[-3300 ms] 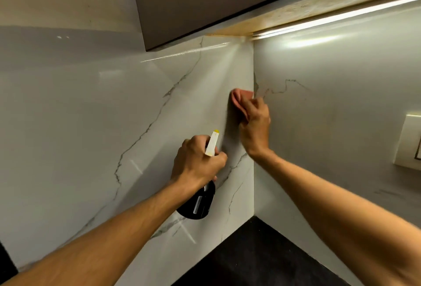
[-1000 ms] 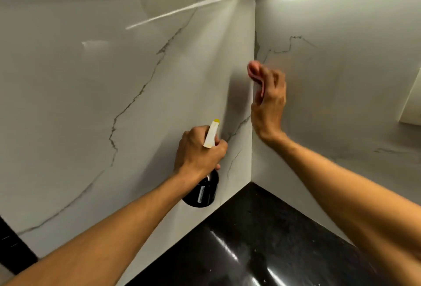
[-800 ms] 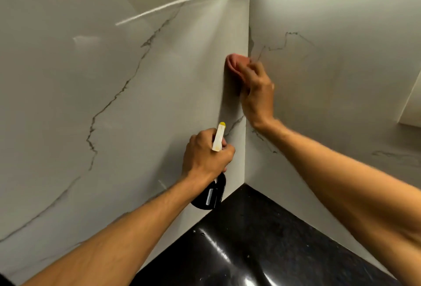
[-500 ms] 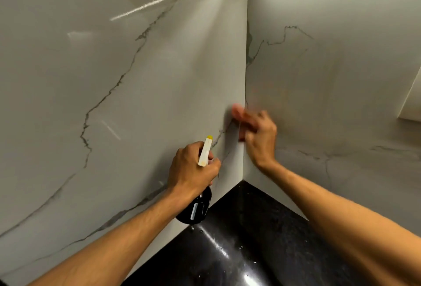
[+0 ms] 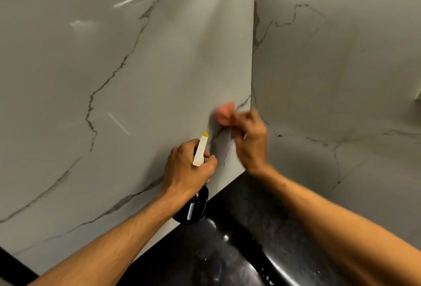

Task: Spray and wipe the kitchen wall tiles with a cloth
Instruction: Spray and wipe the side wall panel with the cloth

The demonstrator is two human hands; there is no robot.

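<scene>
Gripping a black spray bottle (image 5: 193, 208) whose contents are hidden, the left hand (image 5: 186, 169) aims its white, yellow-tipped nozzle (image 5: 201, 149) up at the grey-veined marble wall tiles (image 5: 114, 69). The blurred right hand (image 5: 249, 140) pinches a pink cloth (image 5: 224, 112) against them.

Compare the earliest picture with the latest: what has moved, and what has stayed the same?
The right hand has carried the pink cloth down the corner, onto the left wall tile. The left hand still grips the spray bottle, aimed at that tile.
</scene>
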